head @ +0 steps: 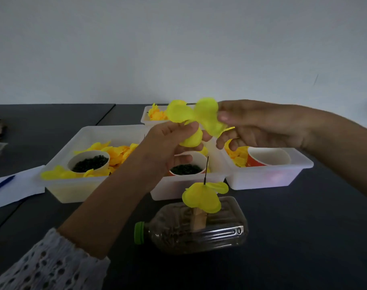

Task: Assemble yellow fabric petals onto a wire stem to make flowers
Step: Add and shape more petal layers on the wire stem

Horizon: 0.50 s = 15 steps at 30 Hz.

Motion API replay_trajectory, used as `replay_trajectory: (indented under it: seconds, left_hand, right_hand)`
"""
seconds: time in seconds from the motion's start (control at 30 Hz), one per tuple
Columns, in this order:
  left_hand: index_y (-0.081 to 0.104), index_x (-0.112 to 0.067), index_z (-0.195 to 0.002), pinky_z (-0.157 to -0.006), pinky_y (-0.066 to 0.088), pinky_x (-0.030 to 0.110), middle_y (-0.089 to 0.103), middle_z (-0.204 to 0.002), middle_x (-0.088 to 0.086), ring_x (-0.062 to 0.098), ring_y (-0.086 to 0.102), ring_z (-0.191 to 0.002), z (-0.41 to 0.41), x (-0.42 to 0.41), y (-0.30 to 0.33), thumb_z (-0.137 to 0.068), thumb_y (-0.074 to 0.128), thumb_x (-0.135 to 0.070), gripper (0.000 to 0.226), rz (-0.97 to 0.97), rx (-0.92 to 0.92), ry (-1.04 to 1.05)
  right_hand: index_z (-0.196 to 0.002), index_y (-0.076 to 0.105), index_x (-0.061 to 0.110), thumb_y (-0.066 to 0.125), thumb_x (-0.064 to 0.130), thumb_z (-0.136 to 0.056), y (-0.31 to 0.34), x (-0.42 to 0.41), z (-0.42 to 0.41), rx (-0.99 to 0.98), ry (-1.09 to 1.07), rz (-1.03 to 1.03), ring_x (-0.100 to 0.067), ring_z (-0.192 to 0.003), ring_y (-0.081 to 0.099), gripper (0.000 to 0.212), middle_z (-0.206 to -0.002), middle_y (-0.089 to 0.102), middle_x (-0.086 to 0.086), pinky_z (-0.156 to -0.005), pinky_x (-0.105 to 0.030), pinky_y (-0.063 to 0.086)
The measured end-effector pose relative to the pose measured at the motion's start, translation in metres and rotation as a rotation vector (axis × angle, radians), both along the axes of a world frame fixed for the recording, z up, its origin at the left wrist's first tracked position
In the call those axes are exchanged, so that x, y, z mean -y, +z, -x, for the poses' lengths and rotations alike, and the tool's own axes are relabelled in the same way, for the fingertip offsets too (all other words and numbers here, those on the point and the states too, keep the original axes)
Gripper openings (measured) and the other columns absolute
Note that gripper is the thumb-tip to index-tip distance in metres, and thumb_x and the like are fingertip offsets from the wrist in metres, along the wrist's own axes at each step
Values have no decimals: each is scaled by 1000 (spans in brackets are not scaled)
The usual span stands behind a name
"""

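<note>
Petals being held in the air between both hands, above the trays: left hand and right hand each pinching a yellow cluster, apparently separating one layer. Wire stem standing upright from the bottle on the bench, already carrying petals. Next move is calling for centring the layer's hole over the wire tip.

Open air above the bins and behind them up to the bare wall. Bare dark tabletop right of the lying bottle and in front of it. Blocked ahead by three white bins set side by side, cups standing inside. Upright wire stem with yellow petals rising over the bottle. Paper sheet at the left edge.
</note>
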<state>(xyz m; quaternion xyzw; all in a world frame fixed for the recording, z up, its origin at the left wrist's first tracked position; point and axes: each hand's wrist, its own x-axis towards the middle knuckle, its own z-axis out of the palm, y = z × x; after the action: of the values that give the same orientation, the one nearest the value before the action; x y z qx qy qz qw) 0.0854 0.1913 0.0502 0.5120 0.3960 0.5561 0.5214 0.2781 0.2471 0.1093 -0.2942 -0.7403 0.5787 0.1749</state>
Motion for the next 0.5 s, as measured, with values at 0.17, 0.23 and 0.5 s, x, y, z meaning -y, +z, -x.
replay_trajectory:
  seconds: [0.17, 0.23, 0.5]
  left_hand:
    - [68, -10, -94, -51, 50, 16, 76, -85, 0, 5, 69, -67, -3, 10, -10, -77, 62, -39, 34, 125, -151, -69]
    - [69, -9, -96, -52, 50, 16, 76, -85, 0, 4, 68, -66, 0, 14, -16, -77, 62, -42, 39, 144, -201, -74]
    - [72, -11, -81, -47, 46, 18, 74, -78, 3, 4, 57, -52, 3, 24, -34, -79, 56, -46, 38, 229, -245, -25]
  right_hand:
    - [-90, 59, 9, 51, 27, -96, -28, 4, -5, -166, -294, 89, -11, -48, 48, 20, -67, 54, -4, -48, -21, 40]
    - [-77, 58, 12, 51, 20, -98, -42, 2, -5, -143, -337, 110, -9, -45, 45, 23, -64, 53, -2, -45, -19, 40]
    - [-65, 66, 15, 55, 20, -97, -79, -3, -1, -33, -386, 103, -12, -46, 43, 34, -63, 53, -1, -46, -22, 34]
